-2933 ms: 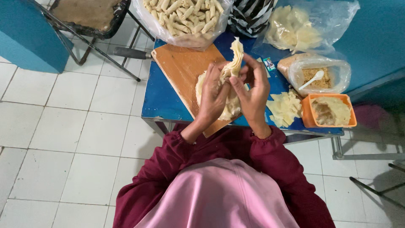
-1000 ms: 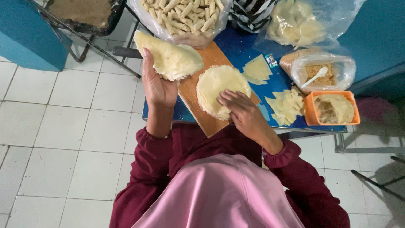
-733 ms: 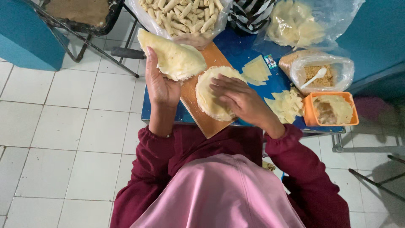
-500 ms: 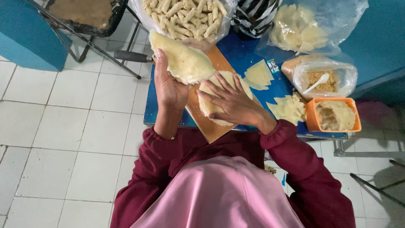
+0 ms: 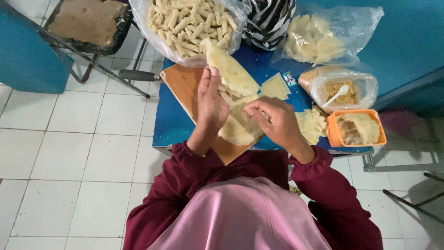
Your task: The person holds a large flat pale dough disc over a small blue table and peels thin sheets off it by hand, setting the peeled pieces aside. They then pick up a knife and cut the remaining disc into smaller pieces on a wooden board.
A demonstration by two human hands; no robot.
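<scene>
My left hand (image 5: 210, 101) holds up a pale round wrapper sheet (image 5: 230, 70), lifted off a stack. My right hand (image 5: 274, 121) pinches the top of the wrapper stack (image 5: 238, 128), which lies on a wooden cutting board (image 5: 186, 88) on the small blue table (image 5: 170, 126). The two hands are close together above the board. Part of the stack is hidden under my right hand.
A clear bag of rolled sticks (image 5: 187, 24) sits at the table's far edge, with a bag of wrappers (image 5: 314, 42) to the right. A bag of filling with a white spoon (image 5: 340, 92), an orange tub (image 5: 356, 128) and cut wrapper pieces (image 5: 311, 124) stand right. A folding chair (image 5: 88, 23) is far left.
My left hand has brought the lifted wrapper from the left side in towards the stack. My right hand has shifted from flat on the stack to pinching its upper edge.
</scene>
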